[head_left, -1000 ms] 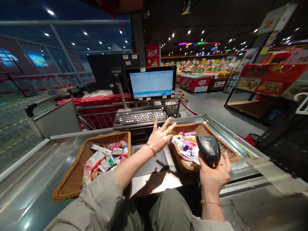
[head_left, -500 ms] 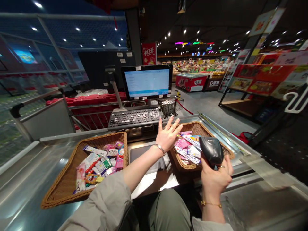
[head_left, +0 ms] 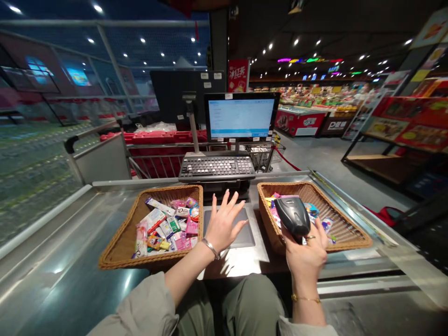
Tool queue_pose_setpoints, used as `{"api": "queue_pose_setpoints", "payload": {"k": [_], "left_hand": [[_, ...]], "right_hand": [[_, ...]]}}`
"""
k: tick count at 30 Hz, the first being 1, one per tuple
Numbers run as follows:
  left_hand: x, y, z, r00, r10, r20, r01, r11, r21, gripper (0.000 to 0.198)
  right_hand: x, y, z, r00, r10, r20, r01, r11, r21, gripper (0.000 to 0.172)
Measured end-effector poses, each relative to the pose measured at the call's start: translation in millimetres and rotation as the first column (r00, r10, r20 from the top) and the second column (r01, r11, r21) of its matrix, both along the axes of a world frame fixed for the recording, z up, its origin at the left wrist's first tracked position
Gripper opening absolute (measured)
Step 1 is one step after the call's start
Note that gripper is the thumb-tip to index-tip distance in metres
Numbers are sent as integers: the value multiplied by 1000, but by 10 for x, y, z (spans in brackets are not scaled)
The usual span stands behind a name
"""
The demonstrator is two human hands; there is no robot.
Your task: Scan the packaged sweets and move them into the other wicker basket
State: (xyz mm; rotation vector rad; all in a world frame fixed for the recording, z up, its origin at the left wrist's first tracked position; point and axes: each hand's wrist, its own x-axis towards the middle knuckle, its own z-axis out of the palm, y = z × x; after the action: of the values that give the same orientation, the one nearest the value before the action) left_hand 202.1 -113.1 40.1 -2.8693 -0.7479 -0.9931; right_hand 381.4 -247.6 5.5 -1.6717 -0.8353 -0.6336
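My left hand hangs open, fingers spread, over a dark flat scanner pad set in the counter between two wicker baskets. It holds nothing, and I cannot tell whether the palm touches the pad. My right hand is shut on a black handheld barcode scanner, above the near rim of the right wicker basket. The left wicker basket holds several small snack packets, one marked Dove. A few packets lie in the right basket, partly hidden by the scanner.
A keyboard and a lit monitor stand beyond the pad. The steel checkout counter runs along both sides. Behind are a red-and-steel cart rack and a wire shopping basket. Store shelves lie far right.
My left hand has dropped from above the right basket's edge to over the pad, moving left. My right hand still holds the scanner. The view has turned slightly left.
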Motion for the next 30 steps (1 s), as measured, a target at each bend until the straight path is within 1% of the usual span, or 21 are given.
{"api": "queue_pose_setpoints", "payload": {"k": [2,6,11,15,22,27,30], "left_hand": [[-228,30,-27,999,39,-9,-39,999,-22,50],[-696,118,-82,991,128,-26,-129,990,-50,48],[-1234,266,-165,962,265,-73,-269,962,-56,47],[-1560,379,-232,939,317,-132,-324,945,-39,48],[-1911,557,-307,906,369,-208,-382,924,-23,56],[-2063,688,-363,880,360,-310,-388,921,-33,63],[-2120,745,-379,865,354,-356,-392,919,-37,68]], "right_hand": [[-95,79,27,996,83,18,-82,996,-30,40],[-284,256,67,972,233,25,-229,967,-107,38],[-532,454,94,941,337,15,-331,932,-147,26],[-710,585,80,919,394,-6,-387,899,-206,24],[-986,820,59,879,476,4,-458,849,-263,17],[-1129,922,7,853,521,25,-487,812,-321,15],[-1174,968,-48,852,523,21,-487,807,-333,14]]}}
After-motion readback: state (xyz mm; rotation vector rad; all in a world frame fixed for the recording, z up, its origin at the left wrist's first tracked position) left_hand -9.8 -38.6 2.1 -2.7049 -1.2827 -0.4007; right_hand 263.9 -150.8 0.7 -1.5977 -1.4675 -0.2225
